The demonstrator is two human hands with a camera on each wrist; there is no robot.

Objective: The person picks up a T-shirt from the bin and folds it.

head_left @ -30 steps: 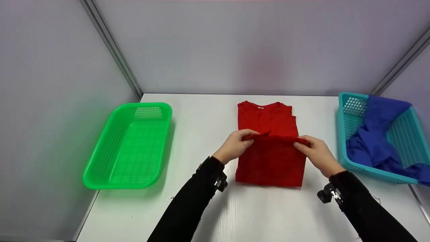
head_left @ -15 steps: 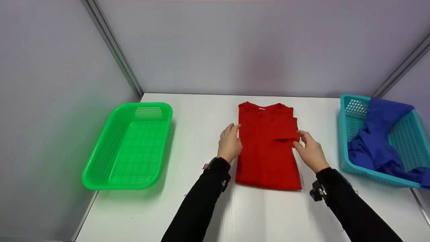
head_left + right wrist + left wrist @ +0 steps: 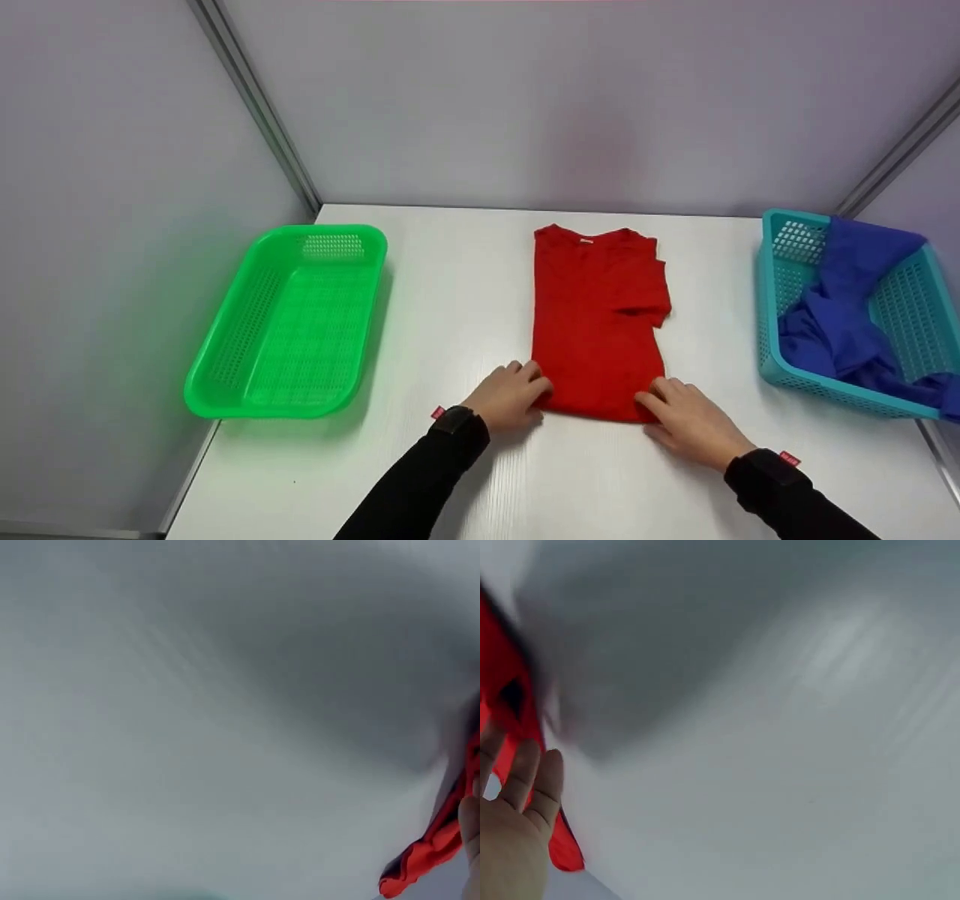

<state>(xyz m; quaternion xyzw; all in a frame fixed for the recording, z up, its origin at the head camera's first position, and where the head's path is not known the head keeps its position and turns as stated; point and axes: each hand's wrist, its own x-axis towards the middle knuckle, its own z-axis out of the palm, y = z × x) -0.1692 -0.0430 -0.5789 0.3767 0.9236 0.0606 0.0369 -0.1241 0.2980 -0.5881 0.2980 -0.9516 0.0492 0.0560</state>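
A red T-shirt (image 3: 596, 322) lies on the white table, folded lengthwise, its neckline at the far end and a short sleeve along the right side. At the shirt's near left corner, my left hand (image 3: 508, 396) pinches the hem with curled fingers. My right hand (image 3: 690, 421) pinches the near right corner. In the left wrist view, the red hem (image 3: 514, 697) is slightly raised beside my fingers (image 3: 544, 791). Only a strip of the red shirt (image 3: 431, 844) and part of a finger show in the right wrist view. The thumb contacts are mostly hidden.
To the left stands a green plastic basket (image 3: 196, 386) with nothing visible in it. On the right, a blue plastic basket (image 3: 766, 300) holds a crumpled blue garment (image 3: 840, 315), part of which hangs over the rim. Grey-white panels (image 3: 480, 105) enclose the table.
Both hands let go of the raised fold, and the shirt's lower part now lies flat. They then moved toward the near edge, down to the two hem corners.
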